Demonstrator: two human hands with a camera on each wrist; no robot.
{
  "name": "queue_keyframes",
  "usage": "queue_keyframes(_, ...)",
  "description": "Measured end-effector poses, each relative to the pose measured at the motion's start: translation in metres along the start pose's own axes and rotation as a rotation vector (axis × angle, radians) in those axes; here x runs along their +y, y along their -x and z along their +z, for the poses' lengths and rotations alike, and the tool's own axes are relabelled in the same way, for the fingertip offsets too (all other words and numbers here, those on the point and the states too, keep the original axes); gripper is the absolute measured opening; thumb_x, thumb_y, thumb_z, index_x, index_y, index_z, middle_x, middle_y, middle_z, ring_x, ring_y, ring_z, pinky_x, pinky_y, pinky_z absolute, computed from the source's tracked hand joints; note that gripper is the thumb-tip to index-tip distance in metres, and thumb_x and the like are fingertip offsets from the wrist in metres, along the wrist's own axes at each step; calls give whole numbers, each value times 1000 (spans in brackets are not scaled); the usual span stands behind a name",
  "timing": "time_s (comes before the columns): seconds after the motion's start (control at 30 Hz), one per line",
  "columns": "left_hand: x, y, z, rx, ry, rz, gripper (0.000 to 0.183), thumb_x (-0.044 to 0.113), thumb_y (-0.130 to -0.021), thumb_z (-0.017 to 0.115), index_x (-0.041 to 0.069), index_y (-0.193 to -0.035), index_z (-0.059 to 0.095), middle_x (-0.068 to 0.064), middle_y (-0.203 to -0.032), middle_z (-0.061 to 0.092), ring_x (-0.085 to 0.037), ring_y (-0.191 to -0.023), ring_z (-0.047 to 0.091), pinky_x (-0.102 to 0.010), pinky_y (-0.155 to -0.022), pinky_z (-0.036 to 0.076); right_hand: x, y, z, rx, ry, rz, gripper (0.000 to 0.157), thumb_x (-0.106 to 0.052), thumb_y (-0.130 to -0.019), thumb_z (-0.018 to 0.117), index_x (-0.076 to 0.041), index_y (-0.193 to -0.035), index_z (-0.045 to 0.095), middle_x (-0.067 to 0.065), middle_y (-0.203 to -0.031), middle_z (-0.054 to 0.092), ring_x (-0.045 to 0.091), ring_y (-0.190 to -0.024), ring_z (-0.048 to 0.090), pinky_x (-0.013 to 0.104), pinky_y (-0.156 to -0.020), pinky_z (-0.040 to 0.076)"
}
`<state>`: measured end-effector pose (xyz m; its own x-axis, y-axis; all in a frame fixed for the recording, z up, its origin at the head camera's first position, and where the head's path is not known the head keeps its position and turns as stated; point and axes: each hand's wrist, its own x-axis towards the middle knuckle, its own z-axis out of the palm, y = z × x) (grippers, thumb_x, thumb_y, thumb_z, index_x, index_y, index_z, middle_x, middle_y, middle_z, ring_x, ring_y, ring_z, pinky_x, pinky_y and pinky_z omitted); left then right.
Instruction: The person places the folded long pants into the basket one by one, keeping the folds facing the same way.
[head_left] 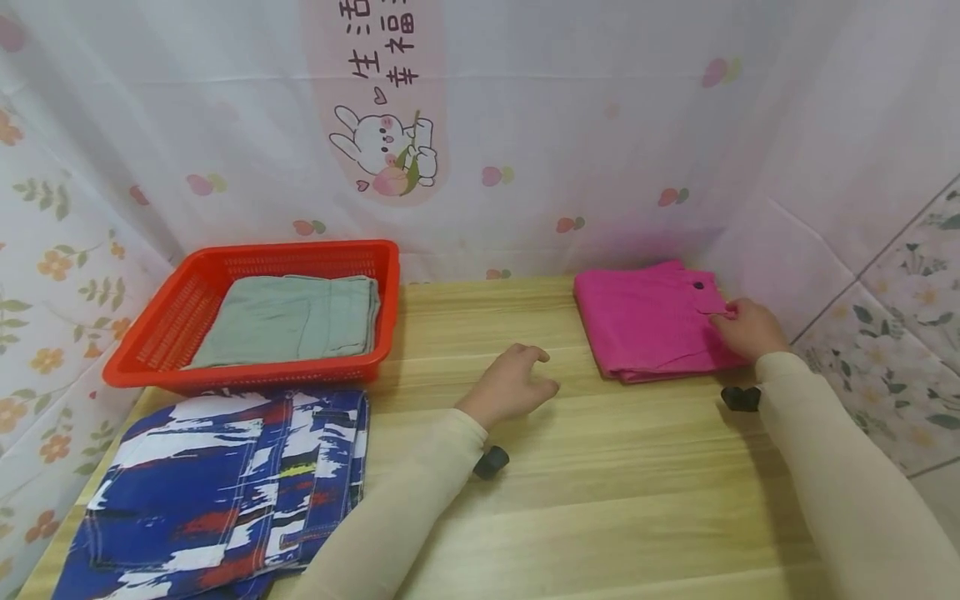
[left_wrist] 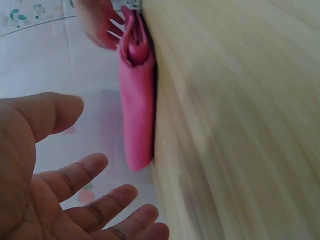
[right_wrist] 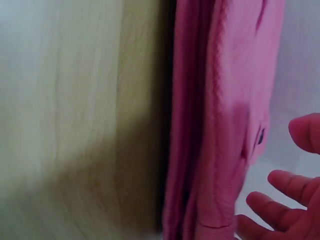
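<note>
A folded pink garment [head_left: 645,325] with a dark button lies at the back right of the table; its layered, folded edge shows in the right wrist view. My right hand [head_left: 752,330] is at its right edge, fingers slightly bent and apart in the right wrist view. Whether the fingertips touch the cloth I cannot tell. Over the middle of the table, my left hand [head_left: 510,387] holds nothing. Its thumb and fingers are spread in the left wrist view, some way from the pink garment [left_wrist: 137,110].
A red plastic basket [head_left: 142,333] at the back left holds a folded grey-green garment [head_left: 300,317]. In front of it lies a folded blue, white and red patterned garment [head_left: 180,483]. Printed curtains [head_left: 525,100] enclose the wooden table [head_left: 600,500] at the back and sides.
</note>
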<state>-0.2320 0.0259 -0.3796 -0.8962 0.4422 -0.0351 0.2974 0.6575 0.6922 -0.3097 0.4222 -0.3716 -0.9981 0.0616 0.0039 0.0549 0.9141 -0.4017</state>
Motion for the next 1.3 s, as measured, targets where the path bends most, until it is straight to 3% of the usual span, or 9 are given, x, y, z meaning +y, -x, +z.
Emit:
queue_keyframes(0.27,11,-16,16,-21,15,-3,52,40,-86,58,15,-131,49,-5,-130,45,-18,-114,48,-34,-92,42,13,-18,11,-278,-20,4,88,-52,-93,37,22,-134,10,46,-131,20,57,-122,20,62,-100,21)
queue_keyframes(0.43,11,-27,26,-34,44,-15,52,42,-86,57,17,-131,48,-4,-130,45,-16,-113,47,-33,-92,42,12,-18,14,-305,-20,28,92,-53,-92,38,22,-133,4,47,-131,17,58,-122,18,62,-100,19)
queue_keyframes(0.6,9,-38,37,-30,74,-10,52,41,-87,56,16,-131,47,-4,-130,44,-15,-113,47,-32,-92,42,14,-20,17,-307,5,23,92,-54,-90,41,19,-134,6,45,-130,21,57,-122,20,61,-101,19)
queue_keyframes(0.87,15,-60,37,-36,75,-30,52,38,-87,58,12,-131,46,-6,-130,48,-18,-119,45,-31,-96,40,14,-24,12,-332,37,34,94,-56,-87,48,18,-132,12,43,-128,26,57,-120,23,61,-100,21)
queue_keyframes(1.03,18,-77,40,-8,181,-101,52,36,-87,58,10,-131,46,-6,-124,55,-16,-114,50,-29,-94,41,14,-27,12,-348,88,45,98,-61,-83,48,18,-131,14,41,-128,30,56,-119,27,61,-99,24)
queue_keyframes(1.2,22,-85,42,-4,334,-206,59,35,-87,57,9,-137,38,-7,-124,54,-18,-113,51,-32,-93,42,7,-27,10,-360,101,60,98,-62,-81,49,18,-129,17,42,-126,31,56,-117,29,61,-99,25)
queue_keyframes(1.3,22,-89,45,-3,405,-231,60,33,-86,58,8,-137,38,-5,-120,56,-17,-109,53,-30,-90,43,1,-26,9,-369,108,67,100,-62,-80,52,19,-129,17,42,-126,30,56,-117,30,60,-100,25)
